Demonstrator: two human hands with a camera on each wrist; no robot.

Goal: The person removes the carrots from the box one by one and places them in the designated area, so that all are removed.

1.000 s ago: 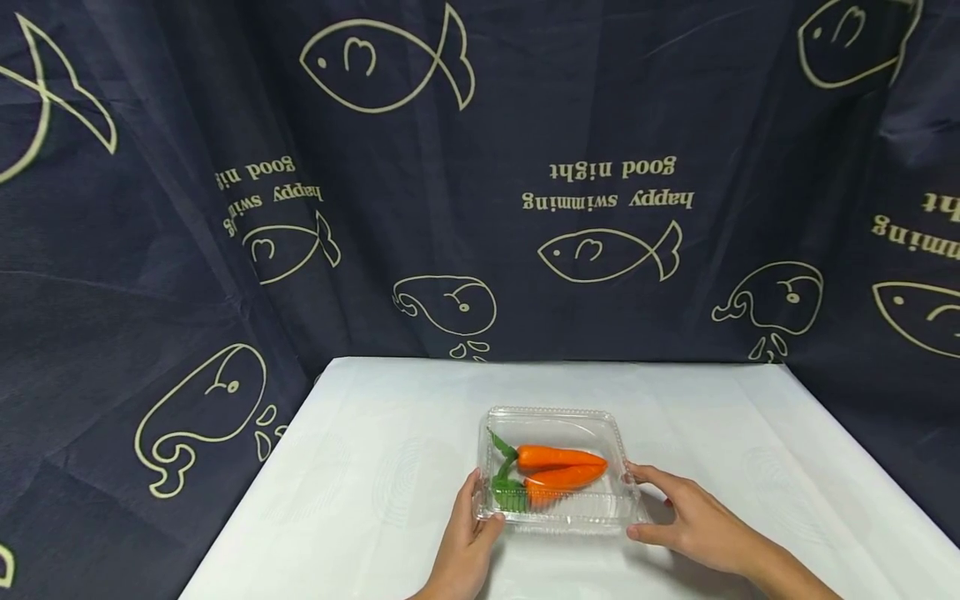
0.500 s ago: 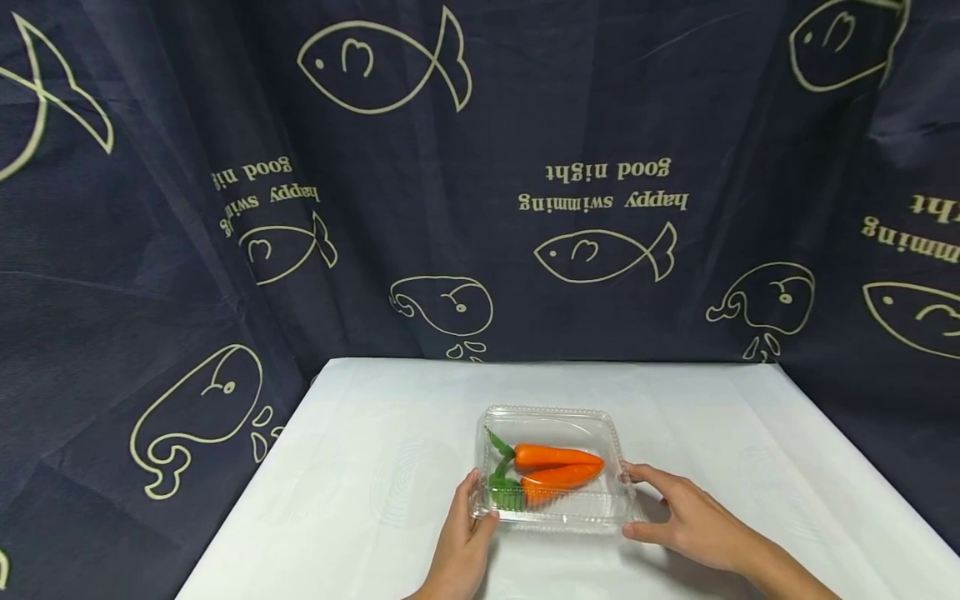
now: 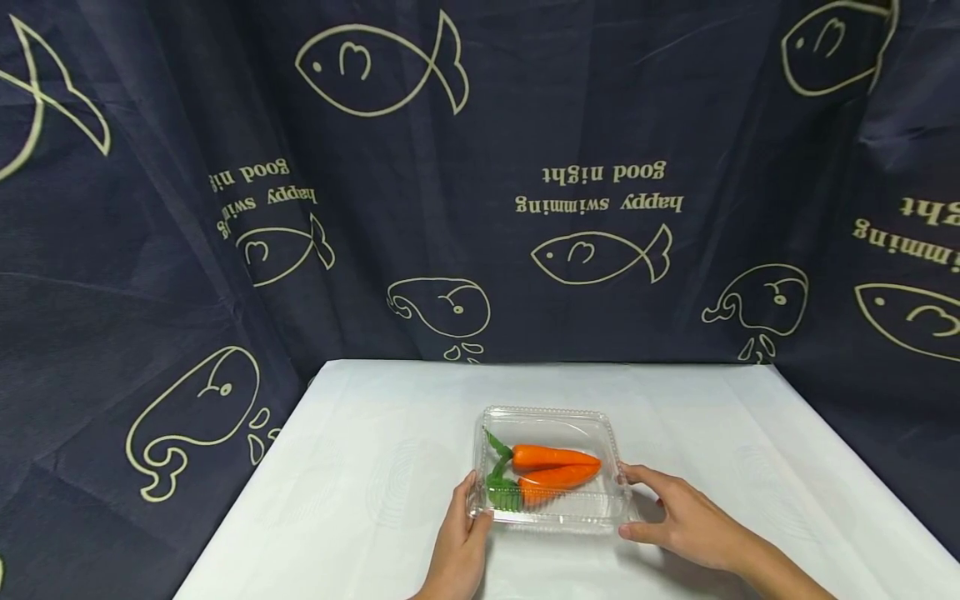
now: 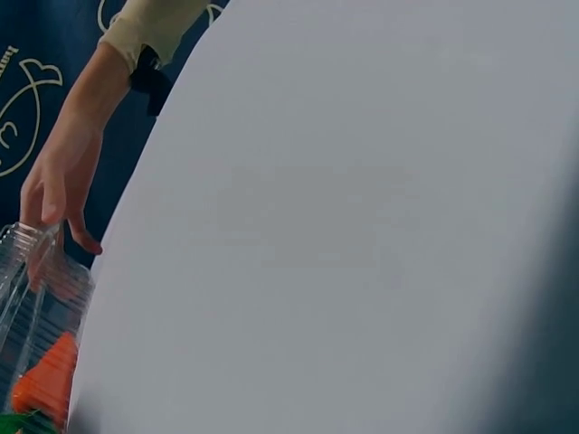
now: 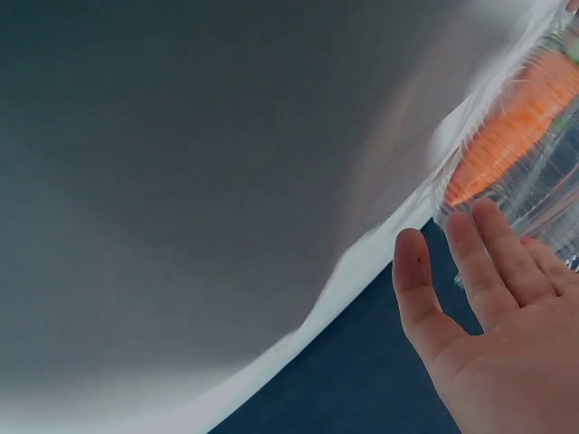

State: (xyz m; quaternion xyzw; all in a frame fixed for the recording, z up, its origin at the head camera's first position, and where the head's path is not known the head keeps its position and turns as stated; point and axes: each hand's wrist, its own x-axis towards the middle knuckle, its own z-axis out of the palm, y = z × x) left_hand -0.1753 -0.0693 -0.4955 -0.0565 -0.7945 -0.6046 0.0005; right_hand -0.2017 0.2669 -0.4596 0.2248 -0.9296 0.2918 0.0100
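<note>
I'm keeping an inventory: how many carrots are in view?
2. Both lie inside the clear container: the far carrot and, just in front of it, the near carrot. None seems hidden.

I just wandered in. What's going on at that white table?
A person has both bare hands at a clear plastic container with two orange, carrot-like vegetables inside, their green tops toward its left side. The left hand grips the near left corner; the right hand has its fingers against the right side. It's all at the white table, before a dark fish-print cloth. Whether the lid is latched, I can't tell.
</note>
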